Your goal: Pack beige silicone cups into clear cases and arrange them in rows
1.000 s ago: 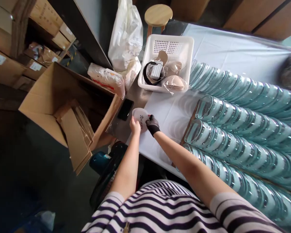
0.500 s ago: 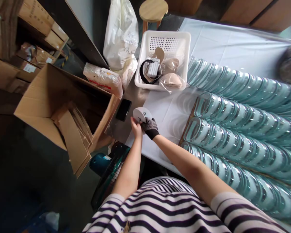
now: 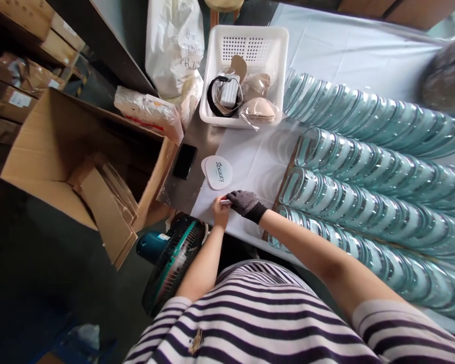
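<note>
My left hand (image 3: 220, 212), bare, is closed on one end of a small thin white piece (image 3: 225, 201). My right hand (image 3: 244, 201) wears a dark dotted glove and pinches the same piece from the other side. The piece is seen nearly edge-on, so its exact kind cannot be made out. Just beyond the hands, rounded white cards (image 3: 219, 172) lie overlapping on the white-covered table (image 3: 246, 154). The upper card bears printed dark lettering. Neither hand touches these cards.
A white plastic basket (image 3: 246, 38) holds bagged beige pads. Rows of clear nested plastic pieces (image 3: 364, 202) fill the right side. A phone (image 3: 184, 162) lies left of the cards. An open cardboard box (image 3: 41, 167) and a fan (image 3: 170, 263) stand at the left.
The rounded white cards, in my hands before, now lie on the table. Both hands have drawn back toward my body and hold a small thin white piece. The view has shifted slightly.
</note>
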The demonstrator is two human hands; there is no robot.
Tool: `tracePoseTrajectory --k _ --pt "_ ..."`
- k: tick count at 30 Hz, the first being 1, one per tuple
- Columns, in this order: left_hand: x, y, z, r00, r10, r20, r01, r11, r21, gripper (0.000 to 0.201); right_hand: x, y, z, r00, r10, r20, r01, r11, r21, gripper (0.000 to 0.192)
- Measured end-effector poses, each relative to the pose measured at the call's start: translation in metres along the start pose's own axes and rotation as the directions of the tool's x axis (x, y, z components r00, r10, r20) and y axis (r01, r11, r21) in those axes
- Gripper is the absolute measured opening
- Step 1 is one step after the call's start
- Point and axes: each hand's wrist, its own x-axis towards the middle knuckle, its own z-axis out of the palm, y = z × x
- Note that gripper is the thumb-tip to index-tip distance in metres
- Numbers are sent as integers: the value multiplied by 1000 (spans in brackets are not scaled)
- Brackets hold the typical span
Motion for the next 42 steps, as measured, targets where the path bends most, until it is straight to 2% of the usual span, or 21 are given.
tracePoseTrajectory --k 2,5,8,11,13,16,18,19,21,23,24,26,28,29,32,33,34,36,39,40,42 --pt "0 7 1 997 59 -49 -59 998 2 37 1 2 -4 998 65 -19 -64 995 75 23" --pt "-9 28 9 997 52 -48 -59 986 -154 56 -3 4 -23 946 281 -160 -195 891 410 27" --pt "-34 57 24 995 -5 96 40 932 -361 54 -32 8 -49 895 359 -266 -76 709 701 33" --pt "-73 80 42 975 -7 222 107 890 -442 58 -94 21 -69 893 285 -349 64 687 724 37" --pt "-102 88 56 935 -17 354 190 868 -459 59 -147 35 -72 922 222 -318 111 634 766 43" --pt "-151 87 85 872 -68 485 308 846 -435 54 -225 65 -65 950 180 -254 135 498 856 50" --pt "-188 78 110 834 -130 536 388 829 -402 47 -271 88 -57 916 245 -318 172 476 862 53" --pt "-208 70 124 794 -179 581 453 812 -368 44 -292 100 -53 889 279 -363 210 456 865 56" --pt "-249 52 152 644 -308 700 622 744 -245 38 -330 120 -44 874 302 -380 271 346 898 62" --pt "-288 32 178 483 -417 770 758 640 -128 34 -366 135 -33 928 252 -275 232 187 955 64" --pt "-306 23 190 427 -452 783 799 594 -93 34 -382 141 -28 957 210 -198 177 117 977 67" --pt "-333 9 214 367 -493 789 839 542 -52 36 -411 153 -16 978 180 -107 106 15 994 70" --pt "-349 3 235 390 -503 771 821 569 -44 41 -435 169 -5 950 277 -142 156 -27 987 71" --pt "-353 2 245 454 -480 751 779 624 -72 44 -446 178 0 917 355 -184 198 -5 980 69" --pt "-356 8 269 744 -273 610 491 843 -222 51 -472 210 12 825 502 -260 162 231 959 54" --pt "-356 11 274 801 -201 563 393 887 -242 52 -479 220 16 815 515 -265 110 312 944 48" --pt "-357 13 279 830 -154 536 327 913 -243 53 -485 228 20 805 527 -272 66 376 924 42" --pt "-362 17 285 814 -146 562 310 928 -207 53 -494 239 26 757 575 -310 35 437 899 38" --pt "-374 20 288 686 -211 697 382 919 -98 51 -506 242 32 633 682 -367 99 399 912 37" --pt "-378 20 288 659 -220 719 386 919 -73 50 -510 241 33 633 688 -354 135 351 926 38" --pt "-382 23 287 661 -208 721 367 928 -69 51 -521 238 34 711 636 -300 202 224 954 41"
